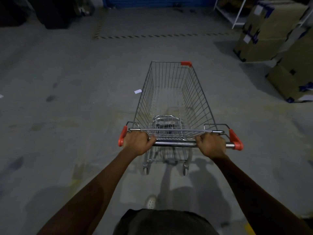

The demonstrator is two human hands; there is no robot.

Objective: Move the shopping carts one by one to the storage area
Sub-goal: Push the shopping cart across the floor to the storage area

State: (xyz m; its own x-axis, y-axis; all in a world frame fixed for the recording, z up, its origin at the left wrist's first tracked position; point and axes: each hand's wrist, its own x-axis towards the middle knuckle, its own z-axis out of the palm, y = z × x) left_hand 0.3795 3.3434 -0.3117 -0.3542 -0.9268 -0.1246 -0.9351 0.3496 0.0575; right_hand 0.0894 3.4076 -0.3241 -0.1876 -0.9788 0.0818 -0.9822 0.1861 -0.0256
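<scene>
An empty wire shopping cart (171, 99) with orange corner caps stands on the grey concrete floor straight ahead of me, its basket pointing away. My left hand (138, 143) grips the left end of the metal handle bar (174, 144), beside the orange end cap. My right hand (210, 145) grips the same bar near its right end. Both arms are stretched forward. The folded child seat shows inside the basket near the handle.
Stacked cardboard boxes (271, 31) line the right side, with a white shelf frame (237, 12) behind them. A yellow-black striped floor marking (152, 36) outlines a bay ahead before a blue door (157, 1). Dark objects (54, 12) stand at far left. A paper scrap (137, 91) lies on the floor.
</scene>
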